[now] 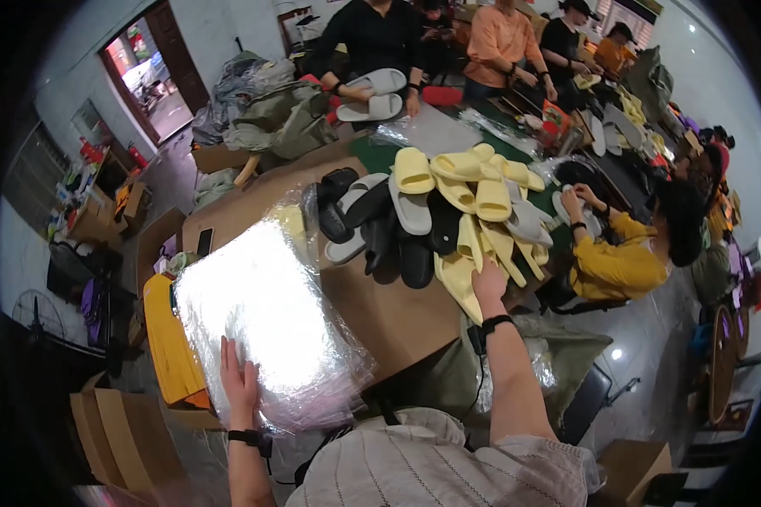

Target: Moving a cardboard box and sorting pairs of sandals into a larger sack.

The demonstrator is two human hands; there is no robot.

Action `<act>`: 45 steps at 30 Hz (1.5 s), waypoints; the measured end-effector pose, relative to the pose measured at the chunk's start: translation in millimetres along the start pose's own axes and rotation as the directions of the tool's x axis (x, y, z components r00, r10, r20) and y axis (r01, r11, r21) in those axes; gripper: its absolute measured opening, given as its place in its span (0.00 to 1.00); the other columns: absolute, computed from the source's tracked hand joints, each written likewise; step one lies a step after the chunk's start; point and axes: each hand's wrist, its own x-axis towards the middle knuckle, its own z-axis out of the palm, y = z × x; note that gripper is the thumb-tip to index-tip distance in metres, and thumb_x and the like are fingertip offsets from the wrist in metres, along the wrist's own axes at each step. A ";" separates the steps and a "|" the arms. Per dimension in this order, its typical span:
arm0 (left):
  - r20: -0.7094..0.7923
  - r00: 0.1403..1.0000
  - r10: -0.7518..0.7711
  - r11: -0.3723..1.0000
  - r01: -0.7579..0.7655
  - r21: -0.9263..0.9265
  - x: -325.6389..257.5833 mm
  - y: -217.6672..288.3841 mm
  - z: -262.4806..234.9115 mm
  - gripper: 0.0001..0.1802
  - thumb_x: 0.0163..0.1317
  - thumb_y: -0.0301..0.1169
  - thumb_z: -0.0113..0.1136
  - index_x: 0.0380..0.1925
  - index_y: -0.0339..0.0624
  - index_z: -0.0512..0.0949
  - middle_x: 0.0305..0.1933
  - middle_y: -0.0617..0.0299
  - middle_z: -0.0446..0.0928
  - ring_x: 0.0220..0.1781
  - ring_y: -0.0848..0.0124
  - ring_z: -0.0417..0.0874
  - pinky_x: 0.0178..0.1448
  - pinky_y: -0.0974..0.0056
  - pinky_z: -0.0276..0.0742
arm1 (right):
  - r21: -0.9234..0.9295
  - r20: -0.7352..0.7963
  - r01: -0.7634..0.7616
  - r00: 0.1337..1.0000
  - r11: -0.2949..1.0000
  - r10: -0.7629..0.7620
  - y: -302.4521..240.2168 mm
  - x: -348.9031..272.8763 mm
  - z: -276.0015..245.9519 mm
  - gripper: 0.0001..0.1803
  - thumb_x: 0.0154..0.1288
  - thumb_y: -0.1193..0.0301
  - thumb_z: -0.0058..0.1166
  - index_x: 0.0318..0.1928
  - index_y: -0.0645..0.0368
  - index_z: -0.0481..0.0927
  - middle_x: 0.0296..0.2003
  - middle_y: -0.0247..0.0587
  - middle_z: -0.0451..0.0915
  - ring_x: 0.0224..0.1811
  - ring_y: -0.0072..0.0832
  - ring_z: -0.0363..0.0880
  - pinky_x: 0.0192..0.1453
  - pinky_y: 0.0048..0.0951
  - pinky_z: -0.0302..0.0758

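- Striped shirt (431, 465): nearest the lens, at the lower edge; both my forearms are rising from it.
- Left grip (238, 384): lying flat, fingers spread, clamped on nothing; it is pressing down on the near edge of the stack of clear plastic bags (262, 313).
- Stack of clear plastic bags: resting on the near left part of the counter (389, 317), its long axis running away from me and slightly rightward; it is overhanging the counter's near edge.
- Right grip (489, 283): reaching forward at the near end of a pale yellow slipper (461, 283); fingers are curling about its heel, though I cannot tell whether they are fully closed on it.
- Pale yellow slipper: lying at the near rim of the slipper pile (448, 211), its long axis pointing toward me, sole end hanging toward the counter's edge. The right grip is touching it; the left is well apart, across the counter.
- Slipper pile: yellow, black and grey pairs heaped mid-counter, beyond both grips.
- Other people: seated around the far and right sides, handling slippers of their own.
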 end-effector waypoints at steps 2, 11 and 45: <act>0.001 1.000 -0.001 1.000 0.001 -0.009 2.3 8.8 1.9 0.32 0.65 0.31 0.52 0.70 0.35 0.63 0.77 0.42 0.57 0.76 0.45 0.61 0.76 0.51 0.58 | 0.020 -0.139 0.114 0.984 0.993 -0.110 0.9 -8.8 -5.8 0.30 0.64 0.64 0.58 0.65 0.57 0.70 0.41 0.52 0.81 0.42 0.48 0.81 0.44 0.47 0.80; 0.002 1.000 0.019 0.999 -0.019 -0.048 3.7 1.7 1.6 0.32 0.66 0.31 0.52 0.70 0.35 0.63 0.76 0.40 0.57 0.75 0.43 0.62 0.75 0.50 0.59 | 0.323 -0.488 0.481 0.822 0.815 -0.292 -52.0 -68.4 -90.6 0.22 0.65 0.68 0.58 0.60 0.58 0.77 0.45 0.51 0.83 0.46 0.49 0.82 0.46 0.44 0.78; -0.099 0.994 0.048 0.990 -0.061 -0.128 2.9 -18.8 -6.9 0.25 0.60 0.36 0.62 0.55 0.35 0.76 0.64 0.39 0.72 0.64 0.42 0.72 0.68 0.45 0.66 | 0.946 0.172 -0.303 0.769 -0.115 -0.616 -315.6 -283.0 -207.2 0.23 0.72 0.74 0.44 0.65 0.69 0.69 0.56 0.45 0.79 0.56 0.30 0.80 0.60 0.29 0.76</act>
